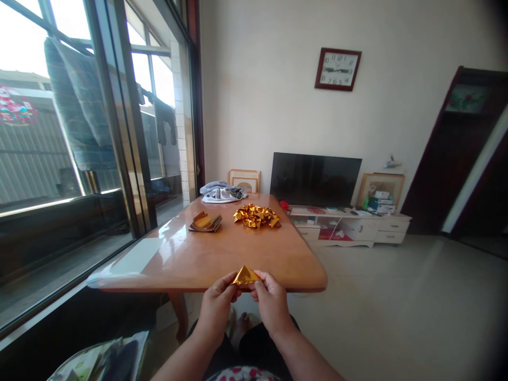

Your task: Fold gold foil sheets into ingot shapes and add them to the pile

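Between my two hands is a piece of shiny gold foil paper, folded into a triangle with its peak pointing up. My left hand pinches its left corner, and my right hand pinches the right corner. Both hands are at the near edge of the wooden table. Farther back on the tabletop lies a heap of folded gold foil pieces. To the left of that heap sits a stack of flat gold and brown paper sheets.
Folded clothes lie at the table's far end. Beyond it, a television stands on a low white cabinet by the wall. Tall windows run along the left. A bag-like bundle is at the lower left.
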`<state>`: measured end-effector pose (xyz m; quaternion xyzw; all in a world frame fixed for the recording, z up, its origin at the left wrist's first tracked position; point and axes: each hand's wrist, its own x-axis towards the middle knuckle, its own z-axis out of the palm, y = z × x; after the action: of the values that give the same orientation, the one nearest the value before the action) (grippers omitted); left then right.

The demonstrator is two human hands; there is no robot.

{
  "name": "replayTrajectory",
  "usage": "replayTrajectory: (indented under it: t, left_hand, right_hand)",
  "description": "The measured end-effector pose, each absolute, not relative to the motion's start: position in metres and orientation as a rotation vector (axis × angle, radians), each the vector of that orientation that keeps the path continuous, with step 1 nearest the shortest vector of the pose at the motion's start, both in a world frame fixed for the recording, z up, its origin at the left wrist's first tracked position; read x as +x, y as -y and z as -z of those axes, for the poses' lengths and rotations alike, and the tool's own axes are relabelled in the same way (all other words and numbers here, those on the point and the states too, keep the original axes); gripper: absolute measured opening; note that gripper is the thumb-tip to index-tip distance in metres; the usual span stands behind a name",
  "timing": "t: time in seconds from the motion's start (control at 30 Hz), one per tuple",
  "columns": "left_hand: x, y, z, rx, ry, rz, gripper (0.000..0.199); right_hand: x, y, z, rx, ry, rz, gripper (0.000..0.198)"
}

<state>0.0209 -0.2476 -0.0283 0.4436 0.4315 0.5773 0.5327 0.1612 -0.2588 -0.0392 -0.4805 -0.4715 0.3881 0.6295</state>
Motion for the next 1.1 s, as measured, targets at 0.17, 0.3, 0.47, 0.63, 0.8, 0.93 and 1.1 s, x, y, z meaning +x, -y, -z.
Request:
replayTrajectory:
  t: [0.17,0.3,0.47,0.63,0.8,0.93,1.1]
  left_hand:
    - [0.02,0.246,0.032,1.086,-1.024,-1.383,0.056]
    - [0.019,0.243,0.035,1.074,-1.044,-1.369,0.056]
    - [0.019,0.242,0.036,1.116,-1.07,-1.373,0.052]
    - [0.018,0.242,0.035,1.167,-1.077,-1.33,0.048]
    - [0.017,0.241,0.035,1.142,-1.092,-1.336,0.049]
    - [0.018,0.24,0.035,1.12,-1.116,-1.359,0.053]
    - [0.019,0.237,0.035,1.137,-1.119,-1.35,0.051]
  right_hand:
    - [0.163,0.257,0.042,-1.135,1.104,-0.883,0.042]
    - [0.164,0.257,0.043,-1.161,1.139,-0.869,0.043]
    - [0.165,0.259,0.043,-1.176,1.197,-0.819,0.04]
    - [0.168,0.257,0.044,-1.203,1.256,-0.779,0.038]
    - [0.168,0.255,0.048,-1.221,1.242,-0.815,0.039]
    - [0.167,0.254,0.051,-1.236,1.19,-0.83,0.031]
    - [0.168,0.254,0.053,-1.241,1.247,-0.773,0.029]
